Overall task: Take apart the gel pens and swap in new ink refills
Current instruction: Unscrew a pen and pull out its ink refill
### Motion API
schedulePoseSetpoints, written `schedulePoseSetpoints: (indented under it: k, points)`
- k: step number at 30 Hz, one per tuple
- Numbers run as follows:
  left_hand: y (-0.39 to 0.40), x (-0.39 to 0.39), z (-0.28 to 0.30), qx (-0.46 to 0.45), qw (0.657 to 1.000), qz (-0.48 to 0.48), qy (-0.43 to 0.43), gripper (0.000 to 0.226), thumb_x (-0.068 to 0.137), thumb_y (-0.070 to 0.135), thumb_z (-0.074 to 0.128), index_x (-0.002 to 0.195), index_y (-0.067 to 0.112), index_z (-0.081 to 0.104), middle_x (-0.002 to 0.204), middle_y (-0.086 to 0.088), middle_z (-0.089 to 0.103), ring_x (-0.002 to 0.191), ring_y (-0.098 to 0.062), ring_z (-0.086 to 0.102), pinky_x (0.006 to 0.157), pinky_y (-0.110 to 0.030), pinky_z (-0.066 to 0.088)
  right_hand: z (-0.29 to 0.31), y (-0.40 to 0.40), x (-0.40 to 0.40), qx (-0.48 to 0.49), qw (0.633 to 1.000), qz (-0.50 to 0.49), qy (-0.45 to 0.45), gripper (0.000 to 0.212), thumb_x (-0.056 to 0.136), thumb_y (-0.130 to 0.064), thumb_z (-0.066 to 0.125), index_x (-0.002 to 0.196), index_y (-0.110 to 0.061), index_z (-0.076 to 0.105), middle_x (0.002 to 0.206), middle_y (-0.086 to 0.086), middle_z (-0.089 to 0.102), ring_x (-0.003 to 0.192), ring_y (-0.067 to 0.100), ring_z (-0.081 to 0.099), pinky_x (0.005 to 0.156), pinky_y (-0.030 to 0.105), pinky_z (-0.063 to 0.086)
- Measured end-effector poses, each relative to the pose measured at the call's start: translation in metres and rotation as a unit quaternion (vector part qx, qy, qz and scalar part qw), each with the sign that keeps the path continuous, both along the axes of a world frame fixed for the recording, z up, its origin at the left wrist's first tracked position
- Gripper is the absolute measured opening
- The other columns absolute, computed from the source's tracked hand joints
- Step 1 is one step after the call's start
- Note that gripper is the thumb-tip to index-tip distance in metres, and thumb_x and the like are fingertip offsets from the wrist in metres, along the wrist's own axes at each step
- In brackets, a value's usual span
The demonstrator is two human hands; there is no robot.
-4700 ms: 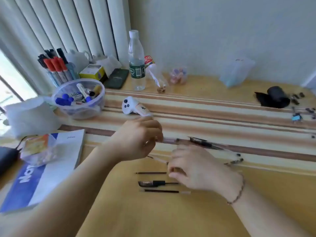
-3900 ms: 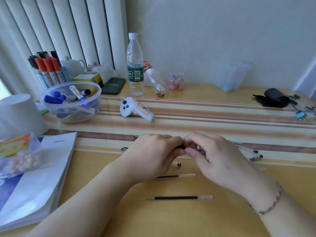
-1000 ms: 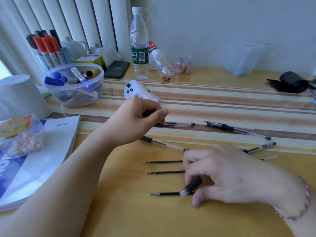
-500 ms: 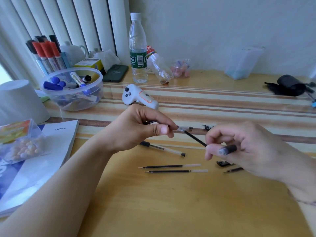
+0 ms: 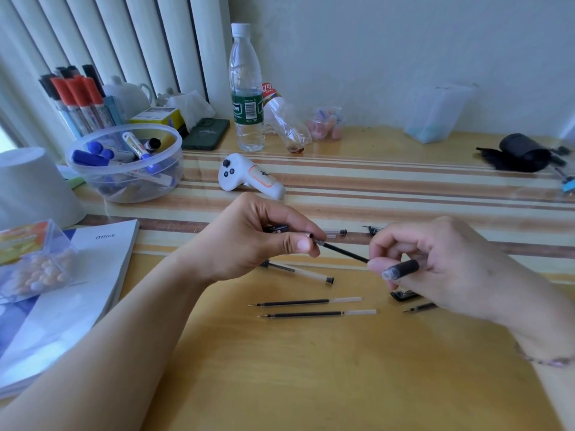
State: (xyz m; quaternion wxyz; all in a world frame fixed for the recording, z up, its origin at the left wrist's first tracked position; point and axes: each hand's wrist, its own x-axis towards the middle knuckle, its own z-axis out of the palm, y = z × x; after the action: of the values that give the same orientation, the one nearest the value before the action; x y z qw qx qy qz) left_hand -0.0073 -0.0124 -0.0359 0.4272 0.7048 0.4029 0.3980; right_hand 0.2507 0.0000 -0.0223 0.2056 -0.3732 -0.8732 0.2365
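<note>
Spare refills: two refills [image 5: 305, 302] [image 5: 317, 313] lie side by side on the table [image 5: 311, 374] nearest us, tips pointing left, untouched. A moment ago there were three in this spot – one is gone from the row.
Right hand: our right hand [image 5: 441, 269] is closed round two things – a dark grip sleeve [image 5: 401, 269] tucked in the fingers, and the far end of a refill pinched at the fingertips. A second ago it was down on the table picking these up; now it is raised.
Refill in play: the black refill [image 5: 342, 252] spans the gap between both hands, slanting down to the right, its left end already inside the barrel mouth.
Left hand: our left hand [image 5: 249, 244] grips the pen barrel [image 5: 277, 229], thumb and forefinger pinching near its open end; most of the barrel is hidden by the fingers.
What this means: we judge the new refill is being fed in, with the sleeve ready to screw on after.
Loose parts: a clear barrel [image 5: 298, 271] lies just beyond the spare refills; a cap [image 5: 404, 295] and a short tip piece [image 5: 420, 307] sit under the right hand.
Further back: a white controller [image 5: 249, 177], a bowl of markers [image 5: 124, 163], a water bottle [image 5: 245, 88].
</note>
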Motion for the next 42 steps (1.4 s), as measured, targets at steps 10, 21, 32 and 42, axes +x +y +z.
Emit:
schedulePoseSetpoints:
  k: [10, 21, 32, 42]
  points:
    - [-0.001, 0.008, -0.005, 0.055, 0.99, 0.087, 0.095, 0.005, 0.078, 0.015, 0.078, 0.08, 0.019, 0.078, 0.065, 0.019, 0.07, 0.058, 0.005, 0.059, 0.059, -0.008, 0.04, -0.005, -0.004, -0.01, 0.065, 0.995, -0.065, 0.032, 0.03, 0.07, -0.061, 0.063, 0.082, -0.035, 0.069, 0.073, -0.02, 0.067, 0.053, 0.004, 0.056, 0.05, 0.017, 0.038]
    - [0.003, -0.012, 0.005, 0.054, 0.984, 0.168, 0.002, 0.014, 0.071, 0.029, 0.073, 0.078, 0.018, 0.077, 0.073, 0.004, 0.076, 0.069, 0.0, 0.066, 0.067, -0.012, 0.049, -0.005, 0.015, 0.009, 0.108, 0.971, -0.205, 0.057, 0.058, 0.092, -0.065, 0.029, 0.067, -0.025, 0.064, 0.039, -0.009, 0.042, 0.04, 0.009, 0.042, 0.046, 0.025, 0.028]
    - [0.004, -0.012, 0.003, 0.058, 0.985, 0.164, 0.005, 0.015, 0.071, 0.031, 0.072, 0.078, 0.019, 0.076, 0.073, 0.005, 0.076, 0.072, -0.002, 0.067, 0.069, -0.013, 0.05, -0.004, 0.018, 0.014, 0.117, 0.974, -0.188, 0.057, 0.057, 0.091, -0.06, 0.032, 0.063, -0.018, 0.058, 0.041, -0.008, 0.041, 0.042, 0.011, 0.039, 0.046, 0.027, 0.027]
    - [0.007, -0.014, 0.0, 0.063, 0.984, 0.166, 0.014, 0.01, 0.073, 0.032, 0.072, 0.075, 0.023, 0.076, 0.07, 0.009, 0.074, 0.067, 0.002, 0.062, 0.064, -0.012, 0.047, -0.005, 0.02, 0.016, 0.131, 0.978, -0.152, 0.056, 0.055, 0.091, -0.057, 0.035, 0.062, -0.017, 0.058, 0.044, -0.008, 0.042, 0.044, 0.011, 0.04, 0.045, 0.022, 0.026]
